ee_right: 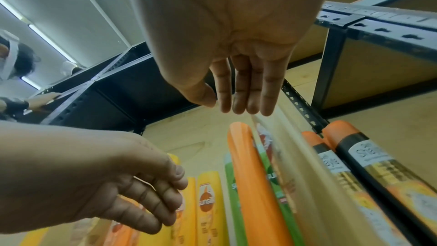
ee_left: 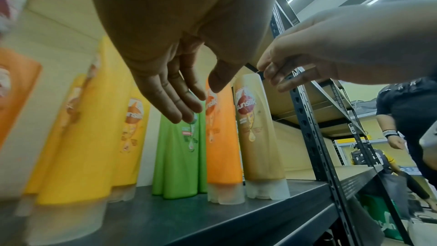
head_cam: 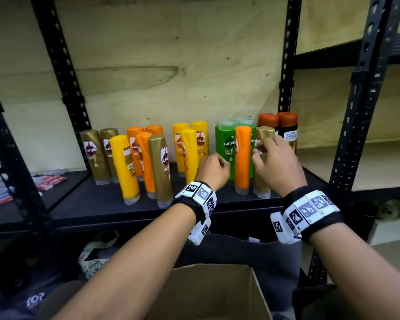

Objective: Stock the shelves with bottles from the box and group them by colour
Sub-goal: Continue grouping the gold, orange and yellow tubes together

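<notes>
Gold, yellow, orange and green bottles stand cap-down on the black shelf (head_cam: pixel 97 206). My right hand (head_cam: pixel 260 150) is open, its straight fingertips (ee_right: pixel 246 108) by the top of a gold bottle (ee_left: pixel 257 128) at the right end of the front row; contact is unclear. An orange bottle (head_cam: pixel 243 158) stands just left of it, in front of the green bottles (head_cam: pixel 224 146). My left hand (head_cam: pixel 223 163) hangs open and empty in front of the green bottles (ee_left: pixel 179 156), with a yellow bottle (head_cam: pixel 189 153) to its left. The cardboard box (head_cam: pixel 217 292) sits below, between my forearms.
Black-and-orange bottles (head_cam: pixel 286 128) stand at the back right against a black upright (head_cam: pixel 284 88). Another upright (head_cam: pixel 356 125) rises further right. Small red packets (head_cam: pixel 49 181) lie on the neighbouring shelf at left. Another person (ee_left: pixel 406 111) stands to the right.
</notes>
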